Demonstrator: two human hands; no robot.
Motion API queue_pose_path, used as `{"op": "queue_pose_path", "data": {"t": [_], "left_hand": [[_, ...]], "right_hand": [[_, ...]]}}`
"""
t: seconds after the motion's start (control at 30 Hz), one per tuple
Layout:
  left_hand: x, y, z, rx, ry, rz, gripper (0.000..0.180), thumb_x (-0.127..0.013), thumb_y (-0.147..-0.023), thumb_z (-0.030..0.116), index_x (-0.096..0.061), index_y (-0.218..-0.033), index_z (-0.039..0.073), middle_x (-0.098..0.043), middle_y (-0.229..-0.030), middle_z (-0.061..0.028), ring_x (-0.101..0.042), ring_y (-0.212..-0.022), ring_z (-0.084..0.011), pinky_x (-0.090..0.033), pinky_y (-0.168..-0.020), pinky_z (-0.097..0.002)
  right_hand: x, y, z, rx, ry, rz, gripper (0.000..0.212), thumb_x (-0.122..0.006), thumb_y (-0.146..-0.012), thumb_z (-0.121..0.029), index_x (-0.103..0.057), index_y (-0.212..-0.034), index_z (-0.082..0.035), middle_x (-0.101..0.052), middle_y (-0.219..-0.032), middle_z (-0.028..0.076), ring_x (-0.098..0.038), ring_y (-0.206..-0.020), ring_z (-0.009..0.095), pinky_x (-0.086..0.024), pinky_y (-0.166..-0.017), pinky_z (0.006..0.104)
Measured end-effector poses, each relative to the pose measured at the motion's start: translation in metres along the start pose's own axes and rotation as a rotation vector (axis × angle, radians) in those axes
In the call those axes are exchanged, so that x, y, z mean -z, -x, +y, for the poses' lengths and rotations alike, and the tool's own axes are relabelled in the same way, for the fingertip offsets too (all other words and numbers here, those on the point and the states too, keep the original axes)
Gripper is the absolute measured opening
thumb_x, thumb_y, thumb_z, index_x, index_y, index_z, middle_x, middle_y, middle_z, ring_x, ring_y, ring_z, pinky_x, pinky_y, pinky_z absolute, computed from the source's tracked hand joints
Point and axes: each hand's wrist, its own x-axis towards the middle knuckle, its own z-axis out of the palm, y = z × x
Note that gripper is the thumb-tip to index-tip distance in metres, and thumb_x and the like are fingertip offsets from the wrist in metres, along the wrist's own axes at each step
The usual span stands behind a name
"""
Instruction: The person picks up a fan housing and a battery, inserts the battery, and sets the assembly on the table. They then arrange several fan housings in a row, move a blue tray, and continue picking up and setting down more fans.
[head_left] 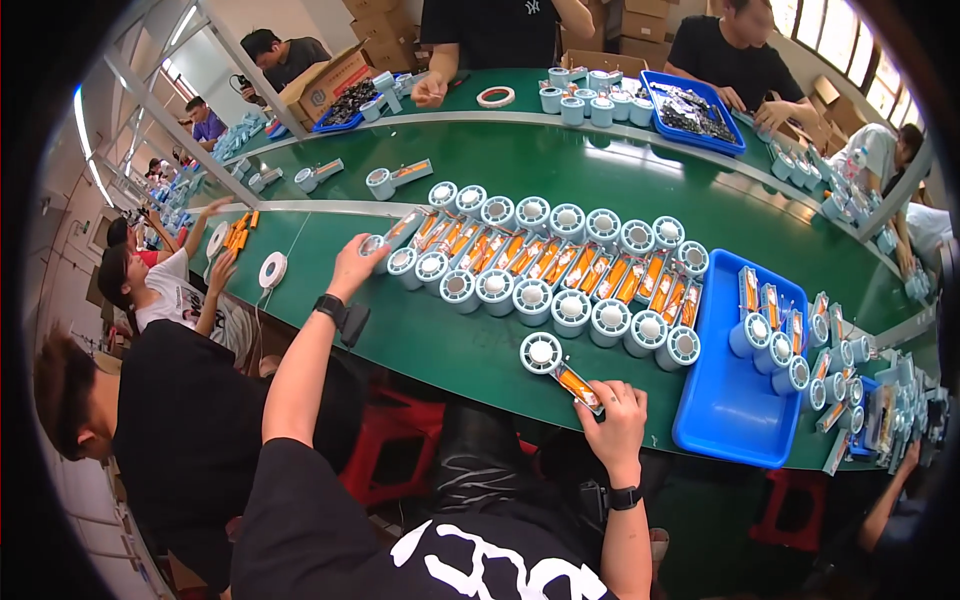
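My right hand (613,420) grips the handle end of a light-blue handheld fan housing (541,353). Its round head points away to the left, and an orange battery shows in the open handle. Out to the left, my left hand (356,264) is closed around the round head of another fan housing (405,229), at the left end of the rows. Two long rows of similar fan housings (570,306) lie between the hands. Their round heads face outward, and the handles with orange batteries meet in the middle.
Right of the rows, a blue tray (742,418) holds several fan housings, with more piled beyond it. A white tape roll (272,270) and orange batteries (238,232) lie to the left. Across the green table (460,360), people work beside another blue tray (735,143).
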Motion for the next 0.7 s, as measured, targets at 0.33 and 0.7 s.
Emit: {"op": "queue_pose_path", "data": {"t": [0.33,0.7], "left_hand": [[-0.052,0.021,-0.037,-0.074,0.716,0.194,0.038,-0.053,-0.106,0.023,-0.057,-0.136,0.001,-0.067,-0.119,-0.0109,-0.062,-0.109,-0.018,-0.048,-0.096,-0.0306],[-0.048,0.036,-0.023,-0.086,0.7,0.38,0.031,-0.051,-0.106,0.021,-0.062,-0.125,-0.001,-0.068,-0.113,-0.0088,-0.063,-0.098,-0.0172,-0.05,-0.09,-0.0302]], "right_hand": [[-0.003,0.0,-0.005,0.0,0.049,-0.007,0.032,-0.083,-0.074,-0.014,-0.07,-0.103,-0.008,-0.066,-0.095,0.005,-0.063,-0.089,0.026,-0.043,-0.087,0.0389],[-0.004,0.0,-0.01,-0.038,0.081,0.002,0.05,-0.087,-0.069,-0.02,-0.068,-0.115,-0.012,-0.064,-0.111,0.008,-0.058,-0.1,0.033,-0.048,-0.087,0.0417]]}}
